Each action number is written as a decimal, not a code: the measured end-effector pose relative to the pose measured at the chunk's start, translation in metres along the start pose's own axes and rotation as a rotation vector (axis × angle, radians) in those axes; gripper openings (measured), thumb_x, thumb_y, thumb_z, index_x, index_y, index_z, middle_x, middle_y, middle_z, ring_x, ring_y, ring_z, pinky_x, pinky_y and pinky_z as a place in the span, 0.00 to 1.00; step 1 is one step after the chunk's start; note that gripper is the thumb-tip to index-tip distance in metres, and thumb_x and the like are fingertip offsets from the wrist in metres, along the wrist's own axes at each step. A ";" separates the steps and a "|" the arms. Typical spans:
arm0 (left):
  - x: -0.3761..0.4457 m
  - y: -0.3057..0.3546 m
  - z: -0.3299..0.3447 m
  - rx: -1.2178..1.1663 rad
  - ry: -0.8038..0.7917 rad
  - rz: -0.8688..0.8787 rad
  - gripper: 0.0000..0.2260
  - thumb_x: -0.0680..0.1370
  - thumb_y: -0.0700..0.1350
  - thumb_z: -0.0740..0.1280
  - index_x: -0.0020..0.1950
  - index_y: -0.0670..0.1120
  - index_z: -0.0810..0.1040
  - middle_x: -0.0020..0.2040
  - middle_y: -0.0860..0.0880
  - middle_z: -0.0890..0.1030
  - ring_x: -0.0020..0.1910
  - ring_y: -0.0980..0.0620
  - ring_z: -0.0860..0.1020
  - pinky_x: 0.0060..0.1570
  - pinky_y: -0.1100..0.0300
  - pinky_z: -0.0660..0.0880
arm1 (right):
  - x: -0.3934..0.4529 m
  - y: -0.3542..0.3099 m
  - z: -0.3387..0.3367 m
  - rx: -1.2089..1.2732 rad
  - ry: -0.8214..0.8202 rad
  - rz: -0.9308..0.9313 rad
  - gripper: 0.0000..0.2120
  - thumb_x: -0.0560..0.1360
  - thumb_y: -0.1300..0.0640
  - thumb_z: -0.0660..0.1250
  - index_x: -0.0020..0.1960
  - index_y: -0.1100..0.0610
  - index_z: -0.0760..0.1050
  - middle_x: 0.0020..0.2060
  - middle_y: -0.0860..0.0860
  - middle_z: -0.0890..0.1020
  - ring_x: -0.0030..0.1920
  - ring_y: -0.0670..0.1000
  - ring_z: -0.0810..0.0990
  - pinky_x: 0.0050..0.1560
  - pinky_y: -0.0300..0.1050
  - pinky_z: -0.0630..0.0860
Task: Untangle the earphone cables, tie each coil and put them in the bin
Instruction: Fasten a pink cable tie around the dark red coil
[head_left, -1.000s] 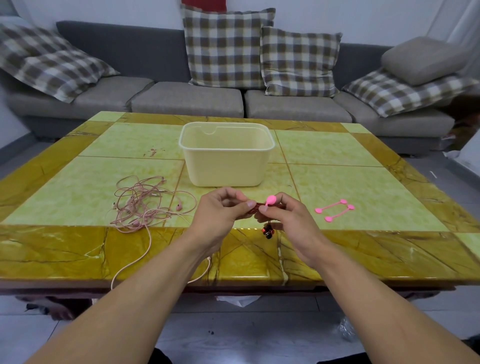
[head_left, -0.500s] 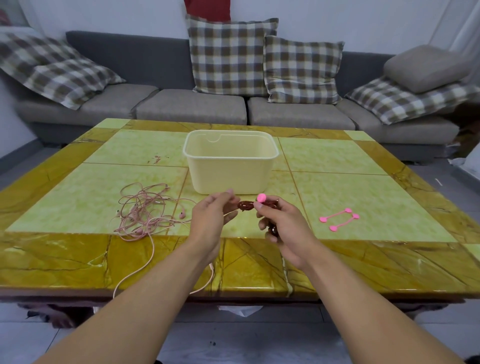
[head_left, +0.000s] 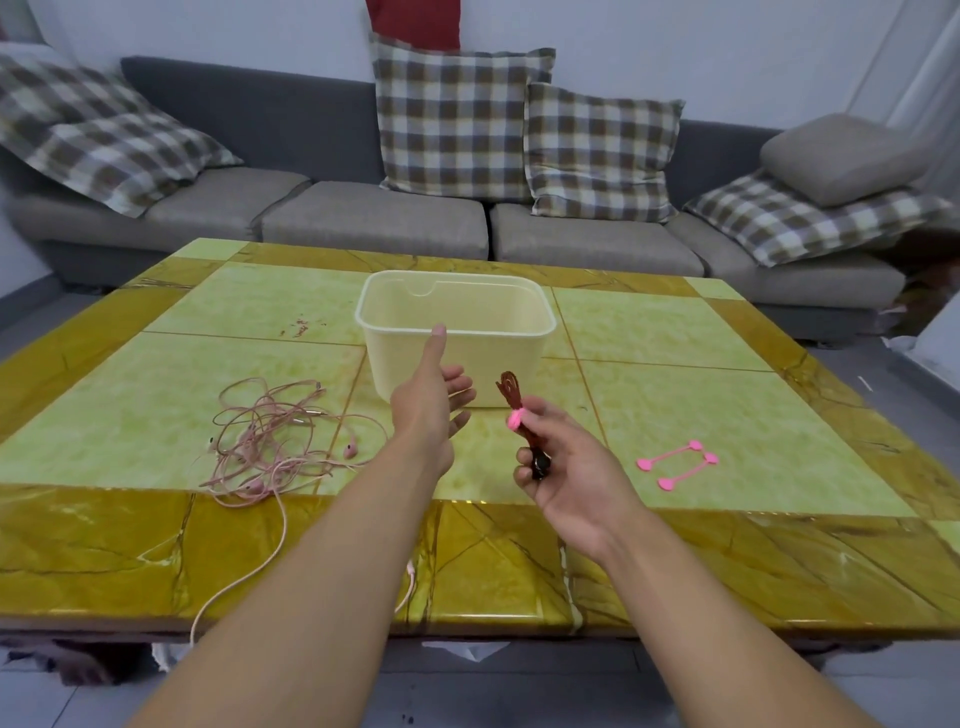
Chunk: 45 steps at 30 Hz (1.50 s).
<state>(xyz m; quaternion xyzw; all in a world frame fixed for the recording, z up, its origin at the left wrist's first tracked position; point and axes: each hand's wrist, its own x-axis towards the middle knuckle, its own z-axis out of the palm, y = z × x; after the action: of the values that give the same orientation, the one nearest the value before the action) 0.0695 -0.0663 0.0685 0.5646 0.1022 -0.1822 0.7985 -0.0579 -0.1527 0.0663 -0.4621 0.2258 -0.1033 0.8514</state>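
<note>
My right hand (head_left: 563, 470) holds a dark red coiled earphone cable (head_left: 511, 397) bound with a pink tie (head_left: 516, 418), its black plug end tucked in my palm. The coil stands just in front of the cream bin (head_left: 457, 358). My left hand (head_left: 434, 397) is open beside it, fingers spread, thumb pointing up against the bin's front wall. A tangle of pink earphone cable (head_left: 275, 441) lies on the table to the left, one strand trailing over the front edge. Two spare pink ties (head_left: 680, 465) lie to the right.
The yellow and green marble table (head_left: 727, 415) has its front edge close to me. Behind it stands a grey sofa (head_left: 374, 223) with several checked cushions.
My left hand let go of the coil and opened, moving up toward the bin. My right hand now holds the tied coil alone, turned upright.
</note>
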 end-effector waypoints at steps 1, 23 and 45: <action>0.003 0.002 0.005 0.002 0.013 -0.007 0.28 0.73 0.69 0.69 0.48 0.43 0.82 0.37 0.50 0.83 0.39 0.51 0.82 0.44 0.53 0.77 | 0.003 0.000 -0.001 -0.003 0.003 0.000 0.10 0.76 0.64 0.71 0.56 0.56 0.82 0.43 0.53 0.82 0.34 0.47 0.75 0.33 0.40 0.73; -0.009 -0.027 -0.037 0.219 -0.056 -0.195 0.10 0.79 0.46 0.61 0.53 0.42 0.78 0.35 0.48 0.82 0.37 0.49 0.79 0.28 0.60 0.72 | 0.013 0.001 -0.001 -0.489 0.176 -0.427 0.14 0.73 0.66 0.75 0.52 0.49 0.84 0.42 0.42 0.85 0.39 0.39 0.81 0.43 0.34 0.74; -0.077 -0.047 -0.045 0.246 -0.287 -0.213 0.13 0.82 0.45 0.57 0.57 0.40 0.78 0.44 0.44 0.87 0.33 0.53 0.82 0.29 0.62 0.71 | 0.099 -0.012 0.036 -1.220 0.087 -0.420 0.12 0.76 0.63 0.69 0.51 0.47 0.82 0.41 0.45 0.84 0.44 0.48 0.82 0.42 0.41 0.77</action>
<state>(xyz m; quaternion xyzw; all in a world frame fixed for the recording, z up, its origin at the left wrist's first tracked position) -0.0176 -0.0244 0.0413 0.6120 0.0236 -0.3549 0.7064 0.0466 -0.1705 0.0652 -0.8928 0.1831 -0.1392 0.3874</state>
